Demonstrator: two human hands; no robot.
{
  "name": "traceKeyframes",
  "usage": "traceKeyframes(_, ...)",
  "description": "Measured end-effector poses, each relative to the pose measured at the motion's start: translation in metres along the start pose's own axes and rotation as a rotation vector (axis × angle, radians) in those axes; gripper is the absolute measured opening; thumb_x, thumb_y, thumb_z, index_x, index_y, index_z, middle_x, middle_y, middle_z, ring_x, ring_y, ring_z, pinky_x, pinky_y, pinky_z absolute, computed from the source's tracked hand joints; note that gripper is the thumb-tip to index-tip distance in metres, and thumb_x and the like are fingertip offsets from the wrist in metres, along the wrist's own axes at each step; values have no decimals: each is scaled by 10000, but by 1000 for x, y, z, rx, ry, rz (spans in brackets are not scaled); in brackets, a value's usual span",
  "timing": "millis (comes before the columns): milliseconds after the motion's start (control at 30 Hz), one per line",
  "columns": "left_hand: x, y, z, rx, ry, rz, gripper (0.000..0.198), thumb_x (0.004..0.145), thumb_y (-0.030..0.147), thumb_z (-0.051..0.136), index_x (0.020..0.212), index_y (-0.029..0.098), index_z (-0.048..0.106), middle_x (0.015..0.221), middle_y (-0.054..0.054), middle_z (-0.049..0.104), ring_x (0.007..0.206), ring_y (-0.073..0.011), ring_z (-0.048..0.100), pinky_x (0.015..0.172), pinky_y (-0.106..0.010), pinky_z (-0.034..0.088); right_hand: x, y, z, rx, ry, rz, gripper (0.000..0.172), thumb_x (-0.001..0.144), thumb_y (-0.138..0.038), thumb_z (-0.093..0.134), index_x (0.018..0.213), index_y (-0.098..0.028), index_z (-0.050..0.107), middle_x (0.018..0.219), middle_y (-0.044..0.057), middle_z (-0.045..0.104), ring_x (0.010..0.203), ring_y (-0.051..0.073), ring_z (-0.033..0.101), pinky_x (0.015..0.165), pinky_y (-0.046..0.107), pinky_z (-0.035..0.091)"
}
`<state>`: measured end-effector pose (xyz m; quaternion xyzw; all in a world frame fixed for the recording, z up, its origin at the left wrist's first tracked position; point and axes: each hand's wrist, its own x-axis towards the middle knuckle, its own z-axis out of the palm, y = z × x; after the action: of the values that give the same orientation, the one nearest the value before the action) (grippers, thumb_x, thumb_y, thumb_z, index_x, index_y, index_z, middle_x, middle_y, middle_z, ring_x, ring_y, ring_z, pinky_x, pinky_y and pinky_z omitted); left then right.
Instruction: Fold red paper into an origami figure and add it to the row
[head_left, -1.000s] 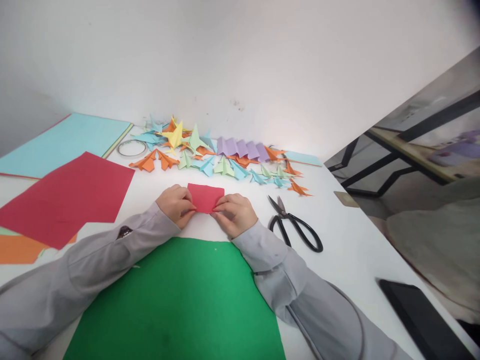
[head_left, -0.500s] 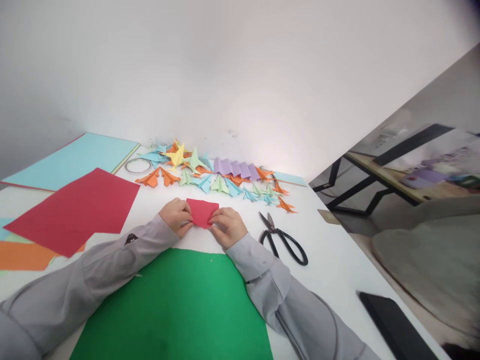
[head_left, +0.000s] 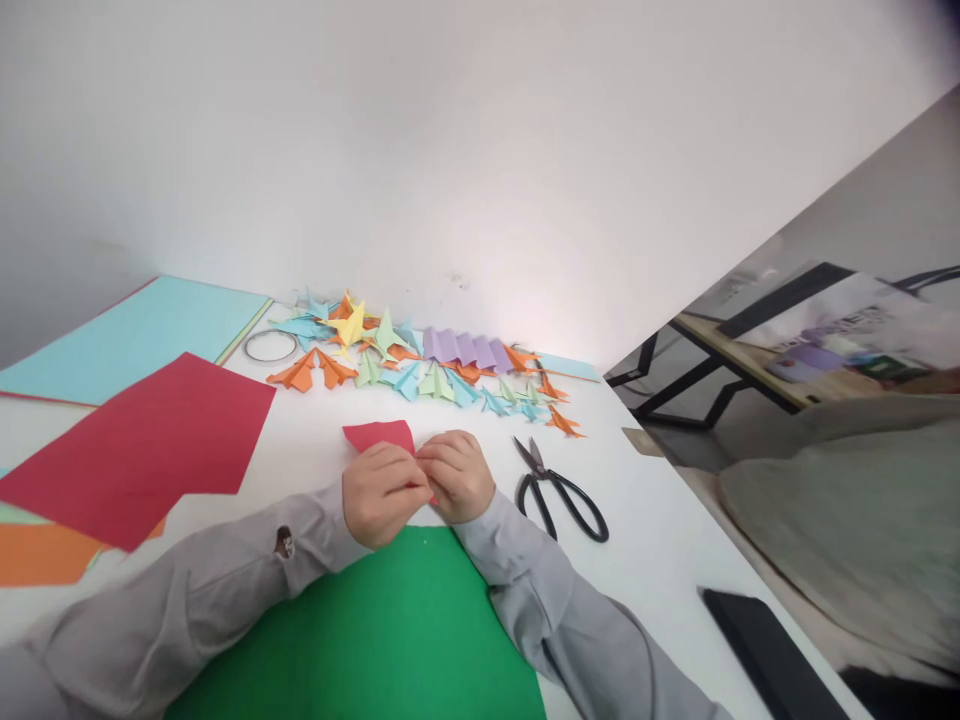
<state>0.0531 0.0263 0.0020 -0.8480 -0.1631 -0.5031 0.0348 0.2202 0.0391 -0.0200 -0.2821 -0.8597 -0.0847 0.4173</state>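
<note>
A small piece of red paper (head_left: 381,435) is pinched between my two hands above the white table. My left hand (head_left: 384,492) is closed on its near edge and covers much of it. Close beside it, my right hand (head_left: 457,475) is closed on the paper's right corner, the fingertips of both hands almost meeting. Just below the hands lies a large green sheet (head_left: 390,620). Black-handled scissors (head_left: 559,485) rest with blades slightly apart to the right of my right hand.
Folded paper shapes (head_left: 405,375) in several colours line the wall, with a pleated purple strip (head_left: 465,350) among them. Red sheet (head_left: 157,440), light blue sheet (head_left: 142,335) and wire ring (head_left: 271,346) lie left. A black flat object (head_left: 765,650) sits near the right edge.
My hands have come together, the left one moving right and nearer. The red paper, held flat between them before, is now turned and partly hidden by my fingers. The view has shifted slightly.
</note>
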Motion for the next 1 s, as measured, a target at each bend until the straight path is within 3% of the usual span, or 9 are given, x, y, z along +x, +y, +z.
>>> traceKeyframes(100, 4, 9, 3, 23, -4, -51, 119, 744, 67, 555, 684, 169, 570, 638, -1, 643, 652, -117, 539, 602, -271, 430, 2, -3, -3, -48, 1, 18, 158, 773, -155, 478, 833, -214, 612, 791, 29, 684, 804, 171, 584, 759, 377, 416)
traceKeyframes(267, 5, 15, 4, 70, 7, -7, 104, 717, 75, 592, 710, 176, 571, 635, -1, 638, 640, -118, 531, 597, -277, 431, -1, -6, -8, -130, 19, -10, 172, 758, -139, 485, 865, -199, 605, 793, 47, 682, 805, 189, 583, 778, 399, 415)
traceKeyframes(433, 0, 8, -2, 3, 21, 36, 72, 731, 120, 578, 720, 189, 560, 652, -9, 632, 625, -130, 514, 580, -295, 423, -11, 2, -3, -31, -98, 12, 130, 775, -179, 477, 790, -219, 600, 848, 41, 688, 854, 177, 589, 759, 365, 421)
traceKeyframes(467, -1, 3, -4, -10, -30, -29, 56, 725, 137, 591, 727, 187, 567, 671, -19, 626, 634, -130, 517, 589, -292, 430, -12, 4, -2, 6, -129, 25, 112, 780, -205, 487, 777, -220, 598, 838, 35, 691, 837, 169, 597, 762, 358, 419)
traceKeyframes(567, -8, -18, -12, -134, -19, -249, 92, 772, 127, 506, 722, 166, 572, 668, -37, 595, 636, -121, 529, 593, -262, 445, -15, 8, 2, 72, -167, 140, 101, 797, -254, 518, 750, -222, 601, 810, 18, 702, 785, 147, 616, 785, 355, 402)
traceKeyframes(633, -12, -30, -15, -142, -98, -329, 137, 756, 117, 461, 781, 156, 591, 737, -57, 600, 698, -140, 536, 644, -288, 452, -15, 9, 3, 103, -151, 179, 114, 790, -282, 550, 715, -220, 608, 793, 13, 705, 764, 150, 617, 778, 358, 395)
traceKeyframes(733, -16, -38, -16, -8, -299, -304, 202, 630, 124, 502, 810, 143, 592, 770, -68, 590, 737, -184, 506, 670, -345, 422, -15, 11, 3, 128, -134, 200, 126, 791, -289, 562, 706, -215, 618, 780, 16, 700, 746, 154, 608, 762, 357, 393)
traceKeyframes(800, -19, -38, -13, 83, -391, -287, 142, 632, 176, 522, 756, 148, 586, 738, -62, 569, 710, -190, 481, 635, -348, 392, -15, 12, 4, 152, -149, 235, 135, 802, -290, 545, 721, -213, 622, 771, 23, 691, 748, 157, 600, 748, 352, 400)
traceKeyframes(1000, -28, -42, -2, 167, -368, -368, 233, 790, 248, 467, 631, 160, 613, 714, -58, 559, 679, -159, 460, 646, -329, 391, -9, 13, 8, 153, -197, 416, 220, 811, -276, 502, 613, -201, 559, 810, 45, 629, 765, 170, 555, 707, 346, 411)
